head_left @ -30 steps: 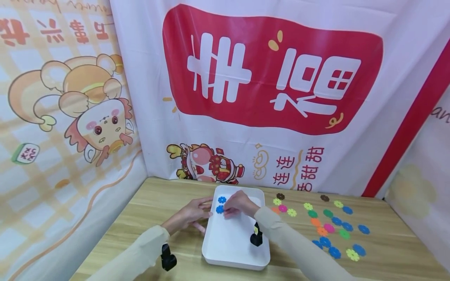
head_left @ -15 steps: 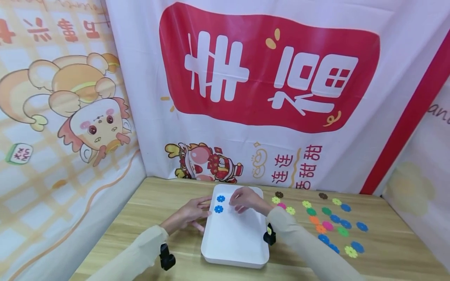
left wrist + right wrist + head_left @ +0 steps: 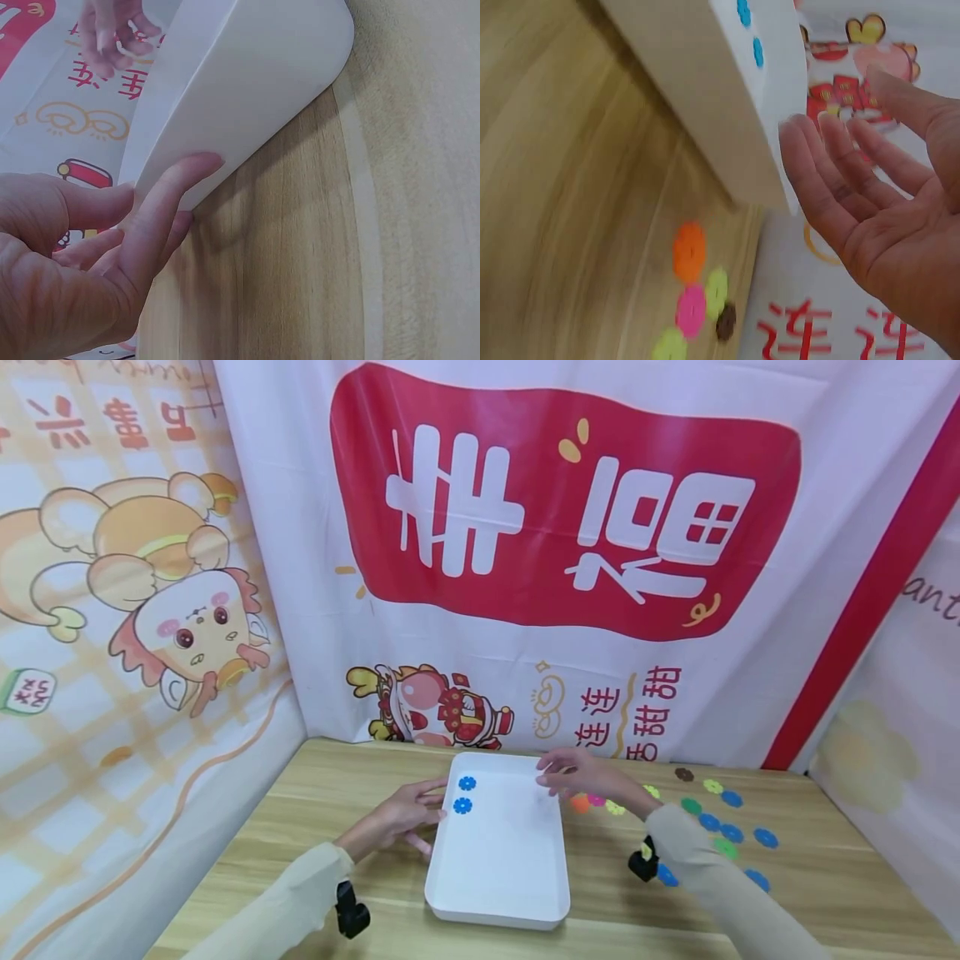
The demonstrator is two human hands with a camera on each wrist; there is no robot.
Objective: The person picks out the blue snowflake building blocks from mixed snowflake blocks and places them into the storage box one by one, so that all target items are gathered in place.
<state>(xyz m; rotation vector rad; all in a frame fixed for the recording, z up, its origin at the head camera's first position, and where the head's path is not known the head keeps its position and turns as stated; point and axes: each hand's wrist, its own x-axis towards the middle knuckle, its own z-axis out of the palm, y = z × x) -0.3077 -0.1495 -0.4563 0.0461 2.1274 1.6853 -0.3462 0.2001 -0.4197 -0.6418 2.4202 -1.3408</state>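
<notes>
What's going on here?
A person's left hand touches the outer left wall of a white tray. The right hand, holding nothing, hovers by the tray's far right corner. Two blue flower-shaped discs lie inside, near the far left corner. More discs, in blue, green, yellow, orange, pink and brown, are scattered on the wooden table to the right.

And here's the right hand (image 3: 900, 225), palm showing, fingers loosely bent, right up by the rim of the white tray (image 3: 697, 90); touching or just clear, I can't tell! Two blue pieces (image 3: 758, 52) sit inside. Over on the wooden table (image 3: 555, 187), beside the tray, an orange piece (image 3: 689, 252), a pink one (image 3: 691, 310), two yellow ones (image 3: 670, 345) and a brown one (image 3: 726, 322) lie close together. Behind, red lettering (image 3: 808, 334) on the white cloth (image 3: 780, 262)!
</notes>
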